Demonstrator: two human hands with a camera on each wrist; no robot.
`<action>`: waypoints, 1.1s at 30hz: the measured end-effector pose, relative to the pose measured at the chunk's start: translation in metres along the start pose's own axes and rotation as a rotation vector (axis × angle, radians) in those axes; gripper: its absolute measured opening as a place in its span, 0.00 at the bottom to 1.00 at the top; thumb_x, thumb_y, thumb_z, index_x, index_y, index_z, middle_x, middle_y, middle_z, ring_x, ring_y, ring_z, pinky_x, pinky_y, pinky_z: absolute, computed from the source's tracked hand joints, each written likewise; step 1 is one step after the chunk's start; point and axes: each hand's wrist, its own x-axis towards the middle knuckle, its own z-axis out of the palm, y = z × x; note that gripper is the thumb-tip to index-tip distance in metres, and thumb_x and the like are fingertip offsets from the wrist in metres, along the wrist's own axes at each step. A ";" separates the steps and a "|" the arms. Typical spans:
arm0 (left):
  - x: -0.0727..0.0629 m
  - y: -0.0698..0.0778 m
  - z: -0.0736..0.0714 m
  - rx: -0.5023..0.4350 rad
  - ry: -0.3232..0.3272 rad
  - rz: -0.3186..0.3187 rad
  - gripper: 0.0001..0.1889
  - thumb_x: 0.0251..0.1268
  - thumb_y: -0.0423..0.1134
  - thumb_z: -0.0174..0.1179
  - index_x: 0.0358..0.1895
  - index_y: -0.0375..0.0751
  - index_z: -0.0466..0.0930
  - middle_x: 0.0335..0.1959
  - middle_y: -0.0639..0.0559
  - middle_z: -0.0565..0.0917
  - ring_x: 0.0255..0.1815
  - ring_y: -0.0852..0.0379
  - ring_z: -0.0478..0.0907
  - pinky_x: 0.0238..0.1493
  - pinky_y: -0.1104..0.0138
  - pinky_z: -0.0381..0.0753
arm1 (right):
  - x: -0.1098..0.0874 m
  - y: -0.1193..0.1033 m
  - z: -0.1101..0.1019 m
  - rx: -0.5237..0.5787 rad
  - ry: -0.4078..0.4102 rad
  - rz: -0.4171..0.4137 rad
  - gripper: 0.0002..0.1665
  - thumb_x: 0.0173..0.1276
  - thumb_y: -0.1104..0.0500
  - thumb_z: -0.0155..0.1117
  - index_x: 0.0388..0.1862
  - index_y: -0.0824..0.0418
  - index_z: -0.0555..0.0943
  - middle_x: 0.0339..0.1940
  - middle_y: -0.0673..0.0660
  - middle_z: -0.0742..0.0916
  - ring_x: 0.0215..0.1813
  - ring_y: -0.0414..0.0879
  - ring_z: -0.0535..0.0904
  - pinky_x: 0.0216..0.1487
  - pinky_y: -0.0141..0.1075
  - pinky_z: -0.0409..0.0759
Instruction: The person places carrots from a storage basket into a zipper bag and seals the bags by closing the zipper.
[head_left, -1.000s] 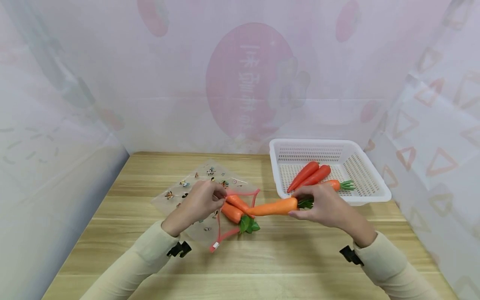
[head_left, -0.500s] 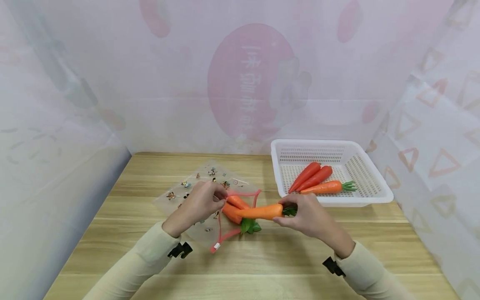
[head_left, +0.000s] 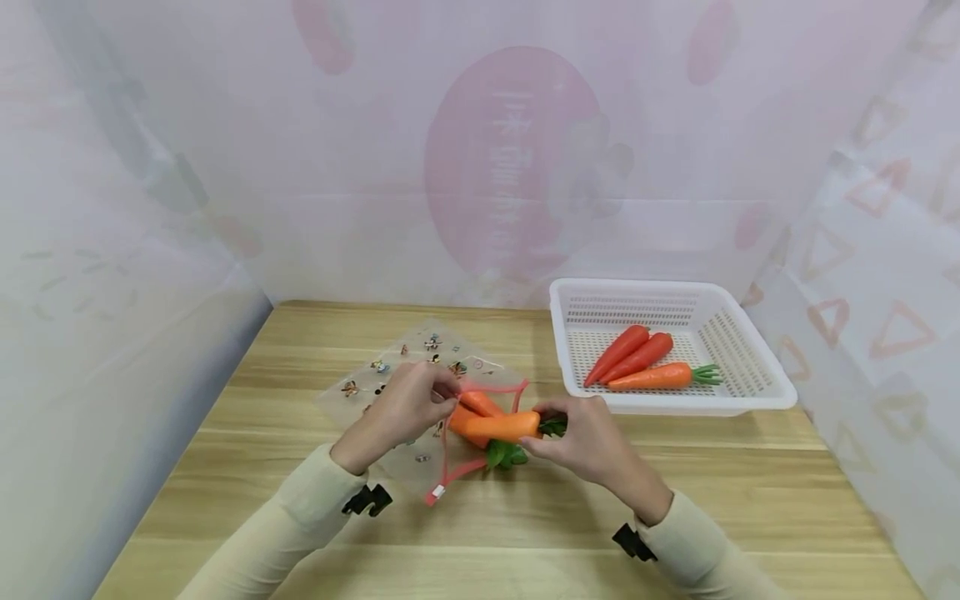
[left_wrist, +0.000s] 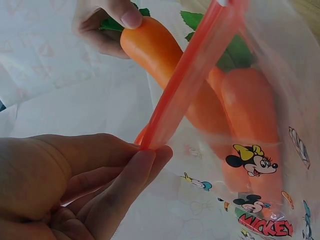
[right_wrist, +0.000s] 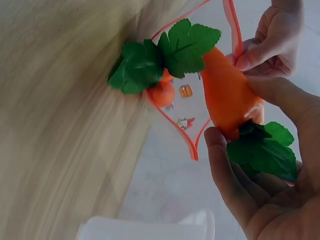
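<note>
left fingers (left_wrist: 97, 151) in a pinch — right fingers (right_wrist: 223, 170) curved, forearms (head_left: 288, 517) angled inward

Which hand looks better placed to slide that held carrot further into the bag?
Probably the right hand: it grips the carrot near its leaves, pointing into the bag. The left hand pinches the bag's red edge.

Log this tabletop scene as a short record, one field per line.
Left grip: pinches the red-edged mouth of the clear printed bag
Right grip: holds an orange carrot by its leafy end
Carrot position: narrow end at the bag's mouth, leaves outside
Bag contents: at least two more carrots, with green leaves sticking out
White basket: two red chili peppers and one green-stemmed carrot
Surface: wooden table
</note>
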 end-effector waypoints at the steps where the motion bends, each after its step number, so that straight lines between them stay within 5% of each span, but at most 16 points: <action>1: 0.000 0.000 0.000 0.000 0.002 0.002 0.07 0.64 0.26 0.68 0.39 0.40 0.92 0.38 0.49 0.93 0.36 0.61 0.88 0.38 0.67 0.89 | 0.001 -0.001 0.002 -0.001 0.006 0.003 0.17 0.57 0.54 0.85 0.43 0.59 0.91 0.36 0.49 0.93 0.38 0.37 0.88 0.40 0.29 0.87; 8: 0.001 0.002 0.002 -0.013 0.000 0.008 0.07 0.64 0.26 0.68 0.40 0.40 0.92 0.38 0.48 0.93 0.37 0.61 0.88 0.39 0.68 0.89 | 0.007 -0.008 0.021 -0.043 0.059 -0.001 0.17 0.55 0.54 0.86 0.41 0.58 0.91 0.36 0.49 0.93 0.37 0.37 0.87 0.41 0.30 0.87; 17: 0.003 0.003 0.005 -0.010 -0.013 -0.020 0.06 0.65 0.28 0.68 0.42 0.38 0.92 0.37 0.50 0.93 0.37 0.60 0.89 0.39 0.66 0.90 | 0.012 -0.021 0.042 -0.254 0.094 -0.008 0.26 0.53 0.48 0.87 0.48 0.59 0.92 0.34 0.50 0.93 0.31 0.38 0.81 0.33 0.29 0.77; 27: 0.004 0.005 0.006 -0.031 -0.016 -0.013 0.05 0.65 0.27 0.69 0.41 0.37 0.92 0.36 0.49 0.93 0.36 0.60 0.89 0.37 0.69 0.89 | 0.015 -0.032 0.057 -0.205 0.012 0.012 0.28 0.58 0.50 0.84 0.55 0.62 0.89 0.28 0.47 0.86 0.24 0.37 0.69 0.25 0.26 0.67; 33: 0.005 0.006 0.007 -0.049 -0.027 -0.040 0.06 0.65 0.27 0.69 0.40 0.38 0.91 0.37 0.48 0.93 0.37 0.59 0.90 0.36 0.69 0.89 | 0.016 -0.036 0.061 -0.201 -0.067 0.029 0.18 0.61 0.47 0.82 0.38 0.58 0.87 0.25 0.46 0.83 0.25 0.36 0.70 0.27 0.25 0.69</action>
